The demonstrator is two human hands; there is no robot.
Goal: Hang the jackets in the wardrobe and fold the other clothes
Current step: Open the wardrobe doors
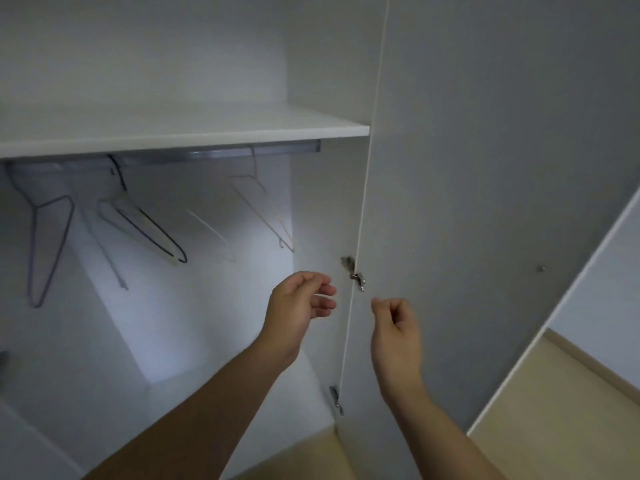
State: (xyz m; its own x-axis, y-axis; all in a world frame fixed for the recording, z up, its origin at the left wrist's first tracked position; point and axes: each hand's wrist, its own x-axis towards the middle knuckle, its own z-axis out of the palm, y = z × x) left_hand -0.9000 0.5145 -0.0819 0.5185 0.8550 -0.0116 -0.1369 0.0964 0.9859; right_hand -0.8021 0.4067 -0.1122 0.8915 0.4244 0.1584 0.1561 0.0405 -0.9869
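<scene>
Now, at lower centre of the frame, I hold both hands up and empty before the open wardrobe [325, 202]: left hand [301, 303] with fingers loosely half-curled, right hand [394, 327] with fingers folded in, gripping nothing. Just beyond them, the door [485, 168] stands swung aside on its hinge [356, 277]. Farther in, at left, bare hangers [149, 233] dangle from the rail [214, 154] under the shelf [173, 133]. No jackets or other clothes are in view; by my reading, hanging and folding both remain undone.
</scene>
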